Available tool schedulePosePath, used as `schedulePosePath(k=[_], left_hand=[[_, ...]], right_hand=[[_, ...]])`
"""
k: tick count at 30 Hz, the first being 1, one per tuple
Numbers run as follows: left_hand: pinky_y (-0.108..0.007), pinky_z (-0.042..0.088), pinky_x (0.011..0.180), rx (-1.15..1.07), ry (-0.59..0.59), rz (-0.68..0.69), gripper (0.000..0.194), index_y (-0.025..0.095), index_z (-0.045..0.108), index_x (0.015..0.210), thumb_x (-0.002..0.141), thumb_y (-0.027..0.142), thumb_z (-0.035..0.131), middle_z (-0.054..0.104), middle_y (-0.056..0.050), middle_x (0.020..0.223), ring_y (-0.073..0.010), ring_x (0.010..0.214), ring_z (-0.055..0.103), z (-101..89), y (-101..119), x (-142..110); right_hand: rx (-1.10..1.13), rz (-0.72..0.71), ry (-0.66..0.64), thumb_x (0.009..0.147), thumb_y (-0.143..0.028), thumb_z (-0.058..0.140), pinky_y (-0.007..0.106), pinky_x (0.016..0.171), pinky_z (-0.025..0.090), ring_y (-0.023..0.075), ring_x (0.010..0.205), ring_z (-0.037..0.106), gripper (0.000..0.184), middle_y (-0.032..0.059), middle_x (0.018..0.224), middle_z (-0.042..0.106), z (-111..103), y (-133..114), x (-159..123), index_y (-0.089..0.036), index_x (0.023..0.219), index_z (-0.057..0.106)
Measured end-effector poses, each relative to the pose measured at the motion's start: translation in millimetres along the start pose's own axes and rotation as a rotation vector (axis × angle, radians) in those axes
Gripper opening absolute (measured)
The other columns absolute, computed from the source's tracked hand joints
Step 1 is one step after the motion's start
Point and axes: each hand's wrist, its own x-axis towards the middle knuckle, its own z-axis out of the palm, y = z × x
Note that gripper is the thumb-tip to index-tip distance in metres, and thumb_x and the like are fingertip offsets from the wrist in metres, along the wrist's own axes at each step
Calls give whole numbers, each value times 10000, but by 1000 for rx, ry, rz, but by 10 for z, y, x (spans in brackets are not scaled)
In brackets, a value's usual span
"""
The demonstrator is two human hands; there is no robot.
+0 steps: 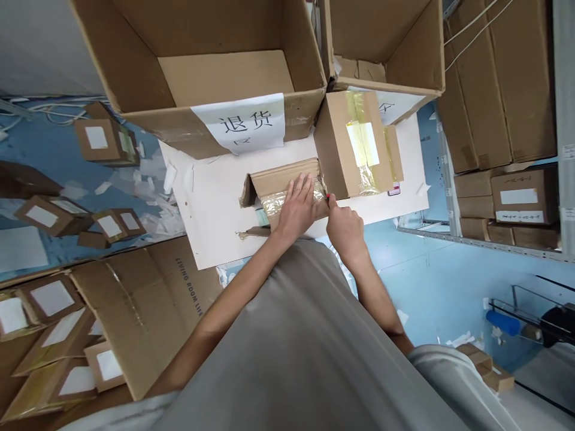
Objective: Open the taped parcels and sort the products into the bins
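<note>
Grey shirt cloth (pixel 305 335), soft and loosely draped, lies nearest, just below the grip. Small box (pixel 281 175): on the white table (pixel 215 197), beneath the left hand (pixel 297 208), which presses flat, not wrapped around it. Right hand (pixel 345 230): curled around a small red-tipped tool (pixel 330 199) at the box's right end. Handling, judged from where I stand: light, semi-stiff cardboard, weak at the open left flaps (pixel 246 193), slick along the glossy tape (pixel 275 206); grasp bare cardboard. Beyond the grip: a taller taped carton (pixel 333 134) rightward, large stiff-walled boxes (pixel 155 127) ahead.
</note>
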Motion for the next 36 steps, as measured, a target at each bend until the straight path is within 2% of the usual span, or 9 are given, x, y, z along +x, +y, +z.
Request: schedulePosePath(k=[6,9,14,17,22,24,26,31,36], left_hand=[[-722,168,1503,47,21,-42,630,96,493,1783,1188,281,403,444,-227,1878,-383,1827,298,-56,-69,-24],[-699,178,1506,83,-18,-1,612,69,522,1755,1182,249,401,428,-233,1886,-380,1823,311,-58,-52,-111],[-706,175,1503,105,4,25,642,175,470,1814,1192,328,502,374,-186,1926,-377,1844,249,-75,-58,-272],[-703,156,1505,125,101,-30,625,225,520,1783,1192,427,551,365,-157,1937,-385,1860,184,-134,-121,-370],[-711,165,1490,170,365,-281,801,181,491,1780,1134,623,659,278,-235,1956,-443,1862,134,-299,-217,-686],[-703,191,1484,168,453,-392,900,140,440,1793,1109,666,693,338,-292,1915,-459,1830,249,-363,-255,-873],[-688,217,1479,148,493,-473,871,131,465,1762,1113,669,686,517,-305,1795,-447,1736,444,-402,-298,-1065],[-575,505,1310,75,568,-595,678,159,649,1576,1097,638,697,701,-253,1550,-394,1438,707,-370,-356,-1365],[-470,645,1098,-134,654,-729,527,176,803,1319,1065,624,696,825,-175,1330,-313,1188,801,-340,-382,-1391]], right_hand=[[36,-51,17,1171,-55,378,405,1047,649,338,1292,844,618,295,1323,840,37,-37,140,-64,1779,488],[19,-39,-13,1146,-24,408,392,1035,653,330,1275,851,653,289,1298,846,55,-2,30,-60,1797,456],[44,-78,-61,1171,-107,457,426,930,663,376,1123,879,618,243,1160,877,44,304,-329,-140,1785,515],[214,-133,45,1214,-249,446,443,864,653,375,968,874,585,167,1082,895,145,578,-382,-239,1794,525],[611,-135,329,1228,-453,387,414,827,646,318,878,848,602,99,1162,899,699,931,-95,-288,1800,469],[736,-102,377,1225,-539,366,395,812,636,295,831,834,597,90,1140,892,1027,1016,68,-277,1742,513],[791,-57,393,1206,-598,382,381,790,608,294,794,816,584,89,1075,883,1383,1086,237,-248,1627,584],[836,-7,264,1159,-553,405,337,787,541,299,858,797,409,111,993,860,2155,1187,714,-239,1237,655],[719,26,59,1142,-357,426,330,838,528,308,992,759,298,151,1075,835,2431,1070,1121,-211,1244,666]])
